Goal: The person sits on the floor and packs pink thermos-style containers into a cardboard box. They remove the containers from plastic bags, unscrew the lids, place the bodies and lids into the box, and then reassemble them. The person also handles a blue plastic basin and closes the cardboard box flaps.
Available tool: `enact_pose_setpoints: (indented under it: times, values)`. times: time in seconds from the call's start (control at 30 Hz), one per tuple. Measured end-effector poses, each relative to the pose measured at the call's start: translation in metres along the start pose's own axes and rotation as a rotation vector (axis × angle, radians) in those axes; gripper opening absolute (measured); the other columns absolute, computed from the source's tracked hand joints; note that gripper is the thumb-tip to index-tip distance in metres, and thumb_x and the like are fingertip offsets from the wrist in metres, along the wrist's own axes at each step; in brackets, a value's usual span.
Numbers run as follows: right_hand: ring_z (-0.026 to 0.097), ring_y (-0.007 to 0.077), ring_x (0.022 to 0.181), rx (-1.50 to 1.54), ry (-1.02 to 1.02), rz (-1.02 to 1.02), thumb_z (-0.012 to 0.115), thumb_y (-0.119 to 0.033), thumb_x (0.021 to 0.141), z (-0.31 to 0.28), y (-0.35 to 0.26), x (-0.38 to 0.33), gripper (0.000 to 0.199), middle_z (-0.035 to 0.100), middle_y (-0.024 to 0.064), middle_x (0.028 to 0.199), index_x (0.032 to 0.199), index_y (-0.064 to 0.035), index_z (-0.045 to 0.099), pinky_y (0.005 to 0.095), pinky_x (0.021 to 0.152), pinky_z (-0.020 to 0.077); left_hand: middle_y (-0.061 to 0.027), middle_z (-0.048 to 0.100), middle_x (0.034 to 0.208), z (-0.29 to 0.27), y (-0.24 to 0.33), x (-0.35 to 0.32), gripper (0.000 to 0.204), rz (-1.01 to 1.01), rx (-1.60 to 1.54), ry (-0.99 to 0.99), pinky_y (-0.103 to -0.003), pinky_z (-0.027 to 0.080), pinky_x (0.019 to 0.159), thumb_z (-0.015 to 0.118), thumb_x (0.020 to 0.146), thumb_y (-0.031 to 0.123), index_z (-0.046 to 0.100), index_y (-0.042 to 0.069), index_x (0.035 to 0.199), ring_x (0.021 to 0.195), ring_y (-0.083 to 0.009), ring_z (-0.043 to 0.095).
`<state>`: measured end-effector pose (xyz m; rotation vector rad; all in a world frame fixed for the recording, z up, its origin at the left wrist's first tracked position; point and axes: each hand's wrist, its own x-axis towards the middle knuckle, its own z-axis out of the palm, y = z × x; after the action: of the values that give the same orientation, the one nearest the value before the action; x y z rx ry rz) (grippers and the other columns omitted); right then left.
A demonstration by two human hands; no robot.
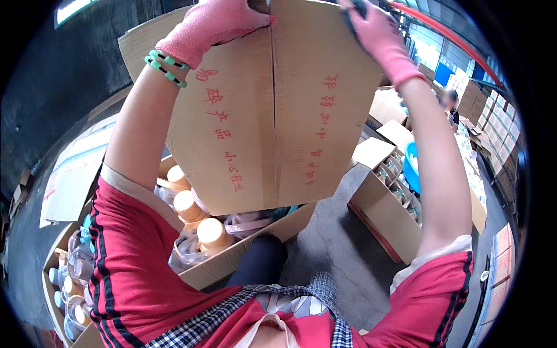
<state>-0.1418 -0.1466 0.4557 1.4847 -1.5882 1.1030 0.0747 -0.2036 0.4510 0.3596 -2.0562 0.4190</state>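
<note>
I hold a flattened brown cardboard box (pixel 272 116) up in front of me, its printed face toward the camera and a seam running down its middle. My left hand (pixel 212 26), in a pink glove with green bead bracelets at the wrist, grips its top edge left of the seam. Gripping the top right corner is my right hand (pixel 377 35), also in a pink glove. Both arms are raised. The box hides much of what lies behind it.
Below the held box sits an open carton (pixel 232 261) of bagged jars with beige lids (pixel 212 232). Another carton of jars (pixel 64 284) is at lower left. An open divided carton (pixel 386 214) and a blue basin (pixel 412 168) stand right. A person (pixel 449 104) is far right by stacked boxes.
</note>
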Motion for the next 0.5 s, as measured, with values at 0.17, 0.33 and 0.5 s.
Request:
enact_pose_setpoints:
  times: [0.17,0.33,0.5]
  values:
    - [0.050,0.0354,0.103,0.044,0.045,-0.217,0.031,-0.042,0.089,0.066,-0.031,0.016,0.046,0.056,0.0177,0.108,0.108,-0.0073,0.056,0.0383,0.093,0.0337,-0.0133,0.057,0.090,0.027,-0.008,0.024,0.029,0.030,0.321,-0.116,-0.038,0.045,0.075,0.062,0.065,0.031,0.061,0.008,0.083,0.089,-0.0283,0.054]
    - [0.049,0.0339,0.105,0.161,-0.206,-0.148,0.025,-0.046,0.090,0.062,-0.029,0.030,0.052,0.057,0.0172,0.106,0.100,-0.0093,0.061,0.0379,0.092,0.0347,-0.0130,0.056,0.090,0.024,0.002,0.002,0.021,-0.097,0.142,0.047,-0.038,0.044,0.073,0.059,0.068,0.021,0.060,0.007,0.084,0.085,-0.0301,0.054]
    - [0.051,0.0339,0.102,0.033,-0.326,-0.238,0.027,-0.042,0.090,0.055,-0.064,0.029,0.049,0.057,0.0178,0.104,0.101,-0.0066,0.060,0.0391,0.091,0.0361,-0.0149,0.058,0.079,-0.003,-0.011,-0.011,0.018,-0.076,0.056,-0.046,-0.038,0.045,0.068,0.058,0.071,0.019,0.060,0.003,0.079,0.075,-0.0303,0.056]
